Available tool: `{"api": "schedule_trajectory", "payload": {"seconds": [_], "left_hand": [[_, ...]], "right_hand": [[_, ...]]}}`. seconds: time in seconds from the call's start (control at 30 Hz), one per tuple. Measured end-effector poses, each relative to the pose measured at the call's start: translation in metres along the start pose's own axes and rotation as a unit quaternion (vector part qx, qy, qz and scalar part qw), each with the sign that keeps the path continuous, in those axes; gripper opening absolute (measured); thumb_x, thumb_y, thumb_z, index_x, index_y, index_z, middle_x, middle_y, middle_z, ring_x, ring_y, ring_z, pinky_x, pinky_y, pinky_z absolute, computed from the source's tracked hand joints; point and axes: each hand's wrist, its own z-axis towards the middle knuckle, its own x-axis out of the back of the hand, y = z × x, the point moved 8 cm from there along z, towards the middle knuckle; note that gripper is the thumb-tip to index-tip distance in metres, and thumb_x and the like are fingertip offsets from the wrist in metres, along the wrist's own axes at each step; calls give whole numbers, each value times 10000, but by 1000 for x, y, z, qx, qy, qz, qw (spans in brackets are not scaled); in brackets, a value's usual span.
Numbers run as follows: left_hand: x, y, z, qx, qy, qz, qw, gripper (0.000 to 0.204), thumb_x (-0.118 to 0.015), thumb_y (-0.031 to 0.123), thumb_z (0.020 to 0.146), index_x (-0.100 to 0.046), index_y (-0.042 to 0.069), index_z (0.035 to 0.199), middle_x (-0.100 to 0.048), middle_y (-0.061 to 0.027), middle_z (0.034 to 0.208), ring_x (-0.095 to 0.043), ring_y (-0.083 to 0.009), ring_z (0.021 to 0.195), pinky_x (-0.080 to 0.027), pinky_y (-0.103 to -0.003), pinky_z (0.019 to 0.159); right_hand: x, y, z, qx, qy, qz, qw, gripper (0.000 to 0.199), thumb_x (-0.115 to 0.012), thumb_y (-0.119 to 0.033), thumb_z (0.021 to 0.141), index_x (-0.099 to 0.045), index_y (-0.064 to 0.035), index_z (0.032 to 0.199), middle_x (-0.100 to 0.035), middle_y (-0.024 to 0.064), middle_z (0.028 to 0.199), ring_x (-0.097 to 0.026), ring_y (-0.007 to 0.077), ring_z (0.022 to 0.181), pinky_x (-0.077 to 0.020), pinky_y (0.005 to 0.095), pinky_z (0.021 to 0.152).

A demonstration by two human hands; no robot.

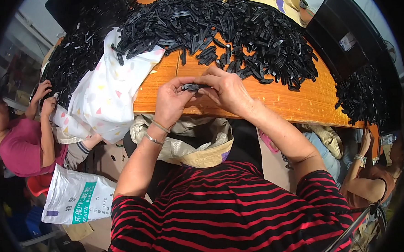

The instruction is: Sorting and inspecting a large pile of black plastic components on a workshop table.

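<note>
- Head view: the left hand [171,102] and right hand [227,92] meet just above the near edge of the wooden tabletop [296,100], both pinched shut on one small black plastic piece [192,87].
- That piece sits between the two sets of fingertips, long axis running left to right, equally near to each hand.
- It looks slim, flat, matte black (finer detail is too small to tell).
- Beyond the hands, further onto the tabletop, lies a big heap of black pieces [233,28]; a patterned white cloth [104,94] hangs at the left.
</note>
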Motion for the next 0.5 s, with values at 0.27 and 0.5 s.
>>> {"api": "schedule_trajectory", "payload": {"seconds": [0.27,0.5], "left_hand": [[-3,2,-6,-1,-20,-5,1000,285,-571,-35,882,-524,-112,1153,-647,-138,1015,-660,-148,878,-561,-243,784],[-12,17,-15,-51,-3,59,997,331,-596,1,882,-524,-66,1198,-626,-81,1031,-611,-89,878,-508,-202,771]], "right_hand": [[1,5,0,-28,-5,-11,1000,228,-720,-65,767,-688,-41,991,-636,116,873,-648,302,770,-521,360,648],[-3,17,1,-125,-52,77,988,315,-786,-95,717,-664,-4,992,-663,87,871,-635,196,722,-502,309,614]]}}
